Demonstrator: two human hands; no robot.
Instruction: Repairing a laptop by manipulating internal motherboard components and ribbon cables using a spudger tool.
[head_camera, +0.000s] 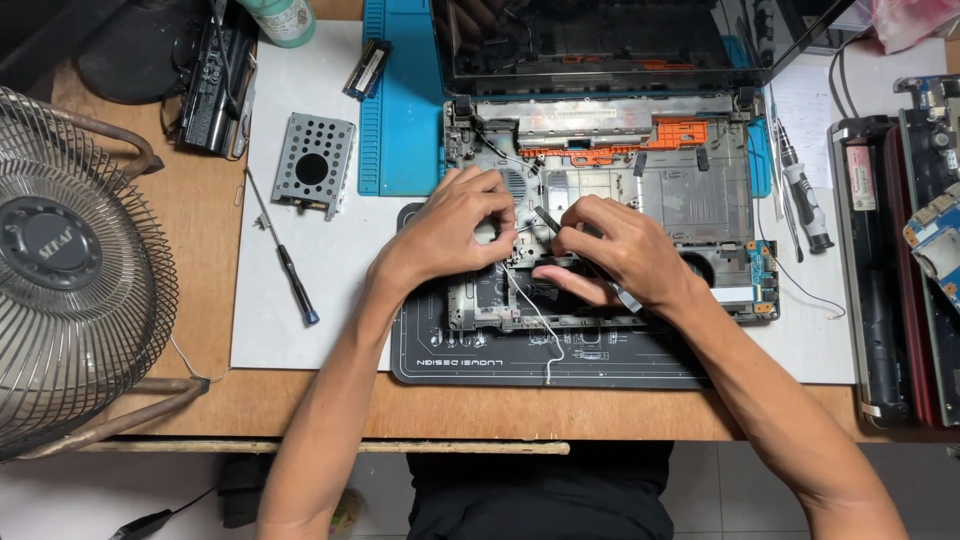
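Fingers (500, 205) pinch white wire (530, 310) over gutted grey laptop base (690, 190).

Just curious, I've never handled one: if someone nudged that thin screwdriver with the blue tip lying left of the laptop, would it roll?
Probably: the screwdriver looks round and slim, lying free on the smooth white mat. It likely feels light and stiff.
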